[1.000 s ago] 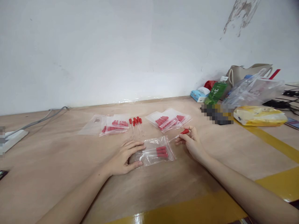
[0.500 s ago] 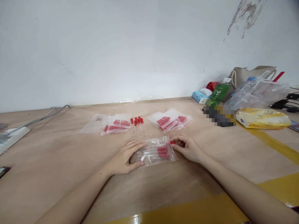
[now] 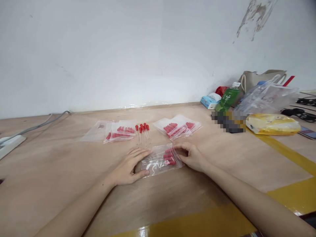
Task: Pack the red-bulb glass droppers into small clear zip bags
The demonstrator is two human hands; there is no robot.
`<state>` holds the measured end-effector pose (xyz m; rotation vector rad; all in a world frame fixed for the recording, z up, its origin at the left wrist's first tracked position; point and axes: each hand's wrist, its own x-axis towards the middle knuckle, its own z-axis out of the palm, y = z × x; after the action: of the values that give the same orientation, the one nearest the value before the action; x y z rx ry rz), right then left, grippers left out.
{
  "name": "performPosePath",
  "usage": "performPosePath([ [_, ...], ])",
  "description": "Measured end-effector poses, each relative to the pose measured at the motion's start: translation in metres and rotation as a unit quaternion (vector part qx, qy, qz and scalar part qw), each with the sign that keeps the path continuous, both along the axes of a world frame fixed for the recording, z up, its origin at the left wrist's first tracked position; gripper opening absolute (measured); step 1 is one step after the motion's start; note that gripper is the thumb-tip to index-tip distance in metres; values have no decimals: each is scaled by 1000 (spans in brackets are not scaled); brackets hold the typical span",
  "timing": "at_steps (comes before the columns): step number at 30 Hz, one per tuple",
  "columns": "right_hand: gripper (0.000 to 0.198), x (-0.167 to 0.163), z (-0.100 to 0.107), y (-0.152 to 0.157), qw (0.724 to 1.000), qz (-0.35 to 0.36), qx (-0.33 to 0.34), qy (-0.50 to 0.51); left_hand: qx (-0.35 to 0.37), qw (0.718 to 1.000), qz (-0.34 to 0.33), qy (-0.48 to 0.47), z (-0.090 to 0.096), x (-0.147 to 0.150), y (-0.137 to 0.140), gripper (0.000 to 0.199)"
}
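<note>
A clear zip bag (image 3: 155, 166) lies flat in front of me, with several red-bulbed glass droppers (image 3: 169, 156) inside, bulbs toward its right-hand mouth. My left hand (image 3: 128, 166) rests at the bag's left end, thumb and fingers spread and touching the plastic. At the mouth is my right hand (image 3: 191, 156), its index finger and thumb apart at the edge, with the dropper bulbs just beyond the fingertips. Behind the bag, several loose droppers (image 3: 142, 127) lie side by side, stems toward me.
Filled zip bags (image 3: 120, 135) lie back left beside a flat clear bag (image 3: 92, 133); more filled bags (image 3: 176, 128) are back right. Farther right stand a green bottle (image 3: 228, 97), a tissue pack (image 3: 208, 101) and a yellow packet (image 3: 273, 125). A power strip (image 3: 12, 144) is at far left.
The dropper that my right fingers held half outside the mouth has moved left into the bag beside the others. My right fingers have opened from their pinch. My left hand stays on the bag.
</note>
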<state>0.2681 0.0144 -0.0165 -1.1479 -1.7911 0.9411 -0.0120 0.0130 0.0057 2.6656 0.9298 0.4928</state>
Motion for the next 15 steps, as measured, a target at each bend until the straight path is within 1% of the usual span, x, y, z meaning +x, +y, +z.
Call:
performPosePath([
  [2, 39, 2, -1, 0, 999, 10, -25, 29, 0, 1000, 2, -1, 0, 0, 0, 57],
  [4, 50, 4, -2, 0, 997, 41, -46, 56, 1, 1000, 3, -1, 0, 0, 0, 57],
  [6, 55, 5, -3, -1, 995, 72, -43, 54, -1, 1000, 2, 6, 0, 0, 0, 56],
  [8, 54, 6, -4, -2, 996, 73, -23, 37, -3, 1000, 0, 16, 0, 0, 0, 54],
  [9, 52, 7, -4, -2, 998, 50, -5, 24, -4, 1000, 1, 21, 0, 0, 0, 53],
  [11, 43, 6, -2, 0, 998, -29, 51, -3, -5, 1000, 2, 27, -1, -1, 0, 51],
  [13, 28, 3, 4, 4, 986, -106, 125, -41, -5, 1000, 1, 22, -1, -2, 1, 51],
  [14, 21, -1, 9, 8, 977, -126, 161, -62, -6, 1000, -2, 13, -1, -2, 1, 50],
  [15, 17, -6, 15, 12, 969, -130, 192, -83, -8, 1000, -6, 1, -1, -2, 1, 48],
])
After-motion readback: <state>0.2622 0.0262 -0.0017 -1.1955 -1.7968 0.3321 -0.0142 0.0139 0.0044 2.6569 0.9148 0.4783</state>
